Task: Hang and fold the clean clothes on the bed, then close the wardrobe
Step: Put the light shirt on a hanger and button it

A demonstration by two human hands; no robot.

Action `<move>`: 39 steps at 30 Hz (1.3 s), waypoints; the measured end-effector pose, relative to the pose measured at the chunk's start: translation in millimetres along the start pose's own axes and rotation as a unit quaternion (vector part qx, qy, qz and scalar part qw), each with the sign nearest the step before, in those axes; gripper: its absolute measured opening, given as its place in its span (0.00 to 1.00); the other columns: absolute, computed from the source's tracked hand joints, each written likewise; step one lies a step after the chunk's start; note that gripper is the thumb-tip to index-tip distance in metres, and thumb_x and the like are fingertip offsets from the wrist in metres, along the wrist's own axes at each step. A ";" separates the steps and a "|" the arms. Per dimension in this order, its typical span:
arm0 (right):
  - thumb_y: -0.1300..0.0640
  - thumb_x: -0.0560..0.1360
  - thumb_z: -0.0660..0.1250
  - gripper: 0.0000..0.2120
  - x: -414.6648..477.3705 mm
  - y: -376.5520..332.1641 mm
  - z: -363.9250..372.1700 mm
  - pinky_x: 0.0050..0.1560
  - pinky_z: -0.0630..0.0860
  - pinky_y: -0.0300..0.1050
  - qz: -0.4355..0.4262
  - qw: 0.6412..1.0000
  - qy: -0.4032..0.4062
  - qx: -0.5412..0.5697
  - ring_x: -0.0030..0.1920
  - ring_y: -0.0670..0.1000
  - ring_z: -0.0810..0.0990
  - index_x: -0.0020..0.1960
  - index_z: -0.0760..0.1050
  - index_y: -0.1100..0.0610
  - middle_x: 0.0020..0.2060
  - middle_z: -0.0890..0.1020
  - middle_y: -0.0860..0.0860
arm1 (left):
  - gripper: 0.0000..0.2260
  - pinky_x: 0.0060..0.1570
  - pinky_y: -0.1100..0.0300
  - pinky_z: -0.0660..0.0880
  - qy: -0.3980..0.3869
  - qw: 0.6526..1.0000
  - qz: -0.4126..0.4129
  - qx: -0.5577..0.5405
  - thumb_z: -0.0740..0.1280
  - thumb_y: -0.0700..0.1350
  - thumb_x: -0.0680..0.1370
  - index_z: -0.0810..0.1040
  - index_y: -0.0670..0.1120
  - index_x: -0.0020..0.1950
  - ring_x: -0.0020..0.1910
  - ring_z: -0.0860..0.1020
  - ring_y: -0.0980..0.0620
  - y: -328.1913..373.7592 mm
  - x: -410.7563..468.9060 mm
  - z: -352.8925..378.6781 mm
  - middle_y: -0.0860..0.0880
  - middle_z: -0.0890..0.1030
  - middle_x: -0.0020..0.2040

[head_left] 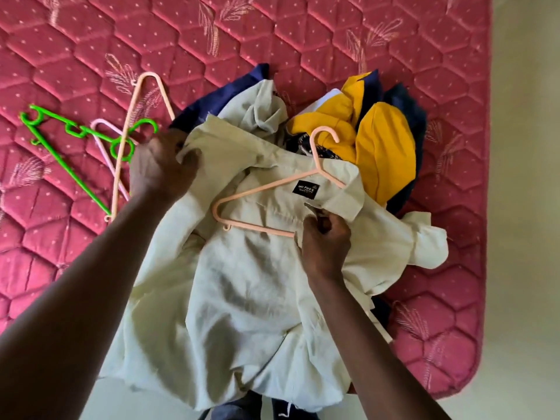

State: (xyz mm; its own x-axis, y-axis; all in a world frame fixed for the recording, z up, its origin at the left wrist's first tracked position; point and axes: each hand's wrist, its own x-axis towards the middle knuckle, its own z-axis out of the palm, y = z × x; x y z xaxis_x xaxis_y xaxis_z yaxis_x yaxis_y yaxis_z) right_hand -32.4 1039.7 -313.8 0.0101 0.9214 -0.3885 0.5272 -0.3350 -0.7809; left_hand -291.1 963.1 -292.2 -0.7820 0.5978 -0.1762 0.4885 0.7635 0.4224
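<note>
A cream shirt (242,298) lies spread over the near edge of the pink quilted mattress (75,40), its black neck label facing up. A peach hanger (257,189) rests on the shirt's upper part, its hook pointing away from me. My left hand (160,168) grips a fold of the shirt's cloth at the left shoulder. My right hand (325,241) pinches the shirt's front edge just below the collar, beside the hanger's lower bar. Behind the shirt sits a heap with a yellow garment (381,153) and dark blue clothes (212,98).
Three loose hangers lie on the mattress to the left: a green one (75,140), a peach one (142,95) and a pale pink one (104,128). The mattress ends at the right, with pale floor (521,207) beyond. My legs show below the shirt.
</note>
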 end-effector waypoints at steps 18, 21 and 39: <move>0.65 0.80 0.65 0.07 -27.8 -5.8 -51.0 0.38 0.83 0.48 0.129 0.949 -0.210 0.194 0.47 0.63 0.87 0.54 0.82 0.63 0.46 0.87 0.62 | 0.13 0.57 0.51 0.82 -0.122 0.913 -0.007 -0.389 0.65 0.50 0.82 0.85 0.51 0.62 0.58 0.83 0.57 104.3 -169.0 68.8 0.55 0.86 0.56; 0.61 0.81 0.67 0.07 -32.9 -1.0 -55.8 0.40 0.83 0.48 0.142 0.942 -0.214 0.217 0.47 0.60 0.88 0.54 0.82 0.63 0.47 0.87 0.62 | 0.11 0.55 0.47 0.83 -0.134 0.907 -0.043 -0.397 0.67 0.43 0.82 0.86 0.50 0.60 0.52 0.85 0.56 102.8 -178.0 75.0 0.55 0.88 0.51; 0.52 0.79 0.73 0.10 -11.7 -10.3 -60.9 0.35 0.82 0.46 0.162 0.962 -0.066 0.208 0.41 0.56 0.87 0.44 0.81 0.58 0.41 0.87 0.56 | 0.17 0.37 0.53 0.75 -0.147 0.920 -0.025 -0.363 0.72 0.44 0.76 0.80 0.57 0.64 0.31 0.72 0.53 106.2 -188.2 86.5 0.44 0.75 0.34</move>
State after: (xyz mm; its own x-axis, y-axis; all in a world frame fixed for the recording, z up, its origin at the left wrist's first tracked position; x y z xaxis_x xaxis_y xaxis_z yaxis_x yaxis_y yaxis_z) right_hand 13.8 1044.4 -271.4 -0.0060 0.7314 -0.6820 0.1282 -0.6758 -0.7259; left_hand -58.6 952.7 -291.1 -0.6064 0.6877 -0.3992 -0.0160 0.4913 0.8708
